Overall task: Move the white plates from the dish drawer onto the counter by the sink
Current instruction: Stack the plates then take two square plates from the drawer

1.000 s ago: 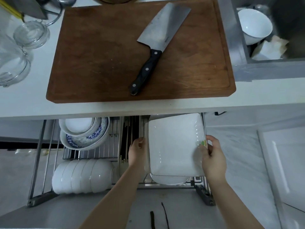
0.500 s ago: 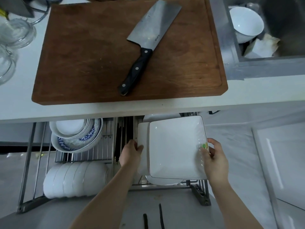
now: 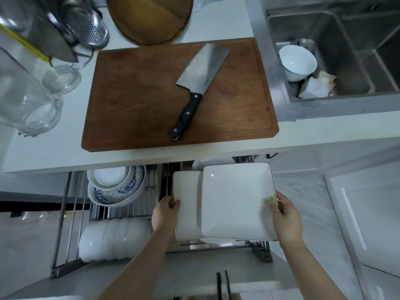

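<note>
Level square plates (image 3: pixel 236 202) over drawer (image 3: pixel 65 213), edges pinched by left hand (image 3: pixel 165 213), right hand (image 3: pixel 285 215)

The two hands have slid the top square plate (image 3: pixel 236 200) rightward, baring more of the lower plate (image 3: pixel 187 202).

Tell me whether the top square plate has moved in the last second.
Yes. The top square plate, gripped by the right hand, has slid right against the drawer frame, uncovering more of the lower plate in the left hand.
</note>
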`<state>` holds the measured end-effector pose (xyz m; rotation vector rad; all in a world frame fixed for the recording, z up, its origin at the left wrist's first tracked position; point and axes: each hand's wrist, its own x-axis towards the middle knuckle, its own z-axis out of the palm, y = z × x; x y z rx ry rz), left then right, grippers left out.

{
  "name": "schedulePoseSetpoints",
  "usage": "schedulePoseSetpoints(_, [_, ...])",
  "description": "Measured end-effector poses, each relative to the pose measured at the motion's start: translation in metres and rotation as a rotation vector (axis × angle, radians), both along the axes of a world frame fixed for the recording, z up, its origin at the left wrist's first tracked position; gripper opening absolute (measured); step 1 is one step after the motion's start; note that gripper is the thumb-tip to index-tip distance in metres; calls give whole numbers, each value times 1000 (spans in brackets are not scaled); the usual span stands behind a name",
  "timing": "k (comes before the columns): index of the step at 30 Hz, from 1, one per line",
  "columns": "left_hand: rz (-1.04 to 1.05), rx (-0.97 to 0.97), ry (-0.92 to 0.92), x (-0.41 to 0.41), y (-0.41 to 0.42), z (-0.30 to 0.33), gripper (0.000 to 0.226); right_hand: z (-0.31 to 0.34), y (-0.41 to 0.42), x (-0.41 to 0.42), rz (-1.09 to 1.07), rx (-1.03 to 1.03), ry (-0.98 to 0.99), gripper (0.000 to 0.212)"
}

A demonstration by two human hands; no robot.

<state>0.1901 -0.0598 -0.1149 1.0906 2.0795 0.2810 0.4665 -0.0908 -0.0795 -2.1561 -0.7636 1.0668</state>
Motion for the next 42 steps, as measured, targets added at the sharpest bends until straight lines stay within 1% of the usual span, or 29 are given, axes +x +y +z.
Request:
schedulePoseSetpoints(2, [2, 2, -12, -9, -6, 13, 12, 13, -5, 2, -15, 12, 25, 29])
schedulePoseSetpoints(5, [-2, -3, -31, -21, -11, 31, 21, 32, -12, 8, -56, 22, 73, 30])
schedulePoseSetpoints(7, [2, -4, -72, -24, -14, 46, 22, 48, -19, 13, -84, 26, 79, 28])
schedulePoseSetpoints(10, [13, -9, -123, -23, -19, 68, 30, 71, -34, 21, -138, 45, 103, 27])
schedulePoseSetpoints(13, [9, -3, -187, -13, -18, 88, 32, 104, -45, 28, -201, 113, 148, 21])
schedulePoseSetpoints(17, [-45, 22, -251, 10, -22, 116, 34, 130, -62, 45, -265, 175, 206, 21])
schedulePoseSetpoints(19, [-45, 38, -257, 18, -21, 121, 37, 136, -65, 51, -256, 175, 254, 19])
schedulePoseSetpoints(21, [-45, 26, -260, 19, -18, 124, 36, 132, -58, 54, -296, 166, 270, 18])
schedulePoseSetpoints(23, [-160, 93, -289, 108, -38, 164, 36, 172, -96, 128, -403, 259, 261, 18])
schedulePoseSetpoints(25, [-180, 101, -274, 113, -34, 166, 41, 164, -94, 138, -406, 230, 253, 18])
schedulePoseSetpoints(27, [-208, 129, -259, 122, -35, 165, 44, 167, -99, 143, -407, 259, 278, 20])
schedulePoseSetpoints(30, [-259, 165, -240, 173, -45, 173, 47, 182, -114, 186, -428, 314, 256, 24])
schedulePoseSetpoints(34, [-262, 230, -350, 250, -49, 187, 50, 202, -124, 257, -435, 364, 173, 20])
schedulePoseSetpoints(37, [-271, 261, -394, 294, -50, 193, 43, 213, -134, 299, -471, 412, 151, 16])
schedulePoseSetpoints(42, [-229, 292, -444, 359, -44, 214, 50, 233, -149, 352, -538, 469, 93, 17])
